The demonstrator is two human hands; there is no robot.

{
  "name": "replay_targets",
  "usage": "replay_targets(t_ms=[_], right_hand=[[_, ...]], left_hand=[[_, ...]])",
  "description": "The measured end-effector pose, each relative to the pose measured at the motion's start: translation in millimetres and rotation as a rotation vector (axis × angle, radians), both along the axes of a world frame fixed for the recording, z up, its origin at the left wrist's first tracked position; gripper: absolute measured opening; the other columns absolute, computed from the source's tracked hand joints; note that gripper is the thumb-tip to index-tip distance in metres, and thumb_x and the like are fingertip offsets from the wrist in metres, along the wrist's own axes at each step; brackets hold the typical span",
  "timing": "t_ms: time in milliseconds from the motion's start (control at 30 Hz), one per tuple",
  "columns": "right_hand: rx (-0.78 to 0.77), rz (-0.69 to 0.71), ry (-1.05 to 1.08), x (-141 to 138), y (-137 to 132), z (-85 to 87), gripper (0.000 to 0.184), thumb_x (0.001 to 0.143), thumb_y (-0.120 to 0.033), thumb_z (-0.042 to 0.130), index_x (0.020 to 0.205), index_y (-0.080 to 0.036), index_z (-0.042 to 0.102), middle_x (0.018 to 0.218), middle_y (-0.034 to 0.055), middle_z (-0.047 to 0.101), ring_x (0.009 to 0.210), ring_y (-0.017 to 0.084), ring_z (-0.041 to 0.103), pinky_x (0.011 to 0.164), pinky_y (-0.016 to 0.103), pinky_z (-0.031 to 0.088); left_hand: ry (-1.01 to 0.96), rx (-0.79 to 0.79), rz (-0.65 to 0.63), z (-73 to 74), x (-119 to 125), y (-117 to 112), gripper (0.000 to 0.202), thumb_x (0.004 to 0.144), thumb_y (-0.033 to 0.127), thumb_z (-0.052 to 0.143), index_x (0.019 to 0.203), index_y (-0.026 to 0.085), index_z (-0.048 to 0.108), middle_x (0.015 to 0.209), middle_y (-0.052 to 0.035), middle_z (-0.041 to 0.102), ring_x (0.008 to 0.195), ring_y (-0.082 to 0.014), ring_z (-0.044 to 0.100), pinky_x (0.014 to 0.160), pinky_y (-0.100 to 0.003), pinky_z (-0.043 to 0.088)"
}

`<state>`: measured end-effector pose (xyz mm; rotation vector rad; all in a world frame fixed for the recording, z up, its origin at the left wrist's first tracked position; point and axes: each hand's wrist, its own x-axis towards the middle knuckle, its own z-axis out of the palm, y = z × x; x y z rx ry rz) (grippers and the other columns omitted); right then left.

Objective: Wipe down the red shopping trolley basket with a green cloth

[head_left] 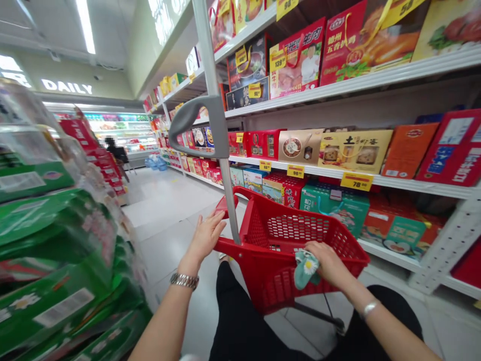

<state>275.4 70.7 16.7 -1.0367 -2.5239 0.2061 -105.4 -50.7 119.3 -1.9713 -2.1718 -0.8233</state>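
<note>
A red plastic shopping cart stands right in front of me, tilted in view, with a metal pole and a grey loop handle rising from it. My left hand, below which a metal watch circles the wrist, lies with fingers stretched out at the red rim beside the pole. On the near side of the basket, my right hand has its fingers curled round a green cloth with a white daisy on it. The cloth is pressed against the cart's upper rim and hangs down outside.
Shelves of boxed foods with yellow price tags line the right side. Stacked green packages crowd close on the left. A tiled aisle runs ahead, where a person in dark clothes and blue water bottles are seen.
</note>
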Motion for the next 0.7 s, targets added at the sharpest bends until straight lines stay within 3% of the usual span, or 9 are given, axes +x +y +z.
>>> replay_targets(t_ms=[67,167,333,400,500,567,700], right_hand=[[0.023,-0.121,-0.022,32,14,-8.2,0.03,0.082,-0.008,0.053,0.102,-0.022,0.069,0.116,0.0087,0.07,0.105,0.025,0.063,0.096,0.04,0.041],[0.013,-0.219,-0.014,60,29,-16.7,0.035,0.079,-0.006,0.052,0.104,-0.021,0.071,0.115,0.01,0.071,0.106,0.027,0.063,0.097,0.041,0.041],[-0.039,-0.209,0.067,52,29,-18.5,0.035,0.074,-0.004,0.05,0.098,-0.019,0.072,0.106,0.0095,0.07,0.101,0.024,0.064,0.09,0.034,0.045],[-0.036,-0.217,0.091,42,24,-16.8,0.035,0.075,-0.003,0.048,0.096,-0.019,0.072,0.104,0.0093,0.07,0.099,0.024,0.064,0.088,0.033,0.045],[-0.041,-0.203,0.123,35,14,-17.3,0.036,0.074,-0.003,0.048,0.097,-0.019,0.071,0.104,0.0091,0.07,0.098,0.024,0.064,0.09,0.034,0.045],[-0.059,-0.16,0.176,35,9,-21.3,0.041,0.071,-0.003,0.049,0.101,-0.021,0.07,0.105,0.0078,0.07,0.1,0.023,0.064,0.093,0.035,0.046],[-0.088,-0.125,0.34,43,7,-27.2,0.056,0.064,-0.002,0.05,0.112,-0.022,0.068,0.114,0.0071,0.07,0.107,0.024,0.065,0.094,0.036,0.049]], left_hand=[[0.015,0.0,0.013,1.0,-4,6,0.048,0.102,0.04,0.032,0.14,0.03,0.06,0.149,-0.0058,0.059,0.148,-0.028,0.041,0.121,-0.068,0.022],[0.044,0.049,0.052,-0.9,-4,7,0.045,0.101,0.04,0.035,0.134,0.029,0.064,0.142,-0.0075,0.065,0.143,-0.0302,0.048,0.118,-0.069,0.028],[0.186,0.527,0.097,-13.7,26,-15,0.035,0.102,0.032,0.038,0.111,0.026,0.071,0.117,-0.0087,0.078,0.115,-0.0254,0.069,0.116,-0.056,0.038],[0.249,0.605,-0.015,-14.4,47,-18,0.032,0.101,0.029,0.041,0.103,0.025,0.073,0.103,-0.0077,0.08,0.105,-0.0246,0.072,0.109,-0.051,0.046],[0.316,0.49,-0.211,-7.1,76,-2,0.032,0.1,0.032,0.044,0.11,0.024,0.073,0.107,-0.0077,0.079,0.111,-0.0253,0.069,0.109,-0.05,0.046],[0.339,0.362,-0.237,-2.3,90,20,0.037,0.101,0.037,0.043,0.125,0.023,0.069,0.123,-0.0094,0.075,0.125,-0.0264,0.063,0.115,-0.05,0.041],[0.386,0.068,-0.026,-7.0,101,60,0.053,0.103,0.046,0.037,0.144,0.018,0.057,0.152,-0.014,0.055,0.148,-0.0328,0.041,0.124,-0.064,0.022]])
